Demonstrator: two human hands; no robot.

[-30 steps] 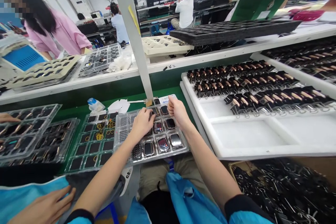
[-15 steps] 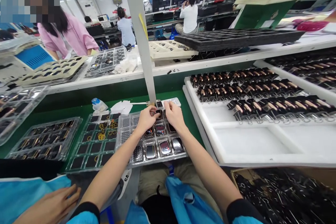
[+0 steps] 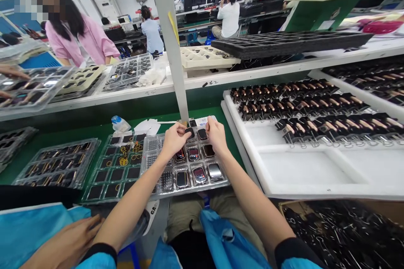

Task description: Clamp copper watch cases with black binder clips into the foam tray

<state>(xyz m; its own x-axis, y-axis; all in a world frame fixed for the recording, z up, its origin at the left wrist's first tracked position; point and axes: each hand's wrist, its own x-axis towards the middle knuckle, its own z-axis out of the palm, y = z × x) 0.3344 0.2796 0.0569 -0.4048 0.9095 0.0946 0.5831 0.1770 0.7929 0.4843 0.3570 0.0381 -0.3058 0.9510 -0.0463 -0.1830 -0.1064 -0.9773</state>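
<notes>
My left hand (image 3: 174, 138) pinches a dark smartwatch body (image 3: 189, 133) between thumb and fingers, over the far part of a clear plastic tray (image 3: 195, 190). Just to the right, my right hand (image 3: 216, 133) is closed with its fingertips together; whatever they hold, if anything, is too small to make out. Several square smartwatches sit in the tray's pockets, among them one with a lit screen (image 3: 199, 175) and a shiny silver-looking one (image 3: 214, 171). Behind the hands lies a white card-like item with blue print (image 3: 205, 122).
Left of the tray is a compartmented tray of dark squares and yellow rings (image 3: 123, 160). A small blue-capped bottle (image 3: 120, 124) stands behind it. White racks (image 3: 296, 164) with rows of black clips are right. A co-worker's hand (image 3: 66, 239) rests lower left; another person's hands (image 3: 12, 71) hold a tray.
My right hand has drawn away from the watch, to the right, its fingers now closed. The left hand keeps the watch. At far left, a tray has been raised over the shelf by another person.
</notes>
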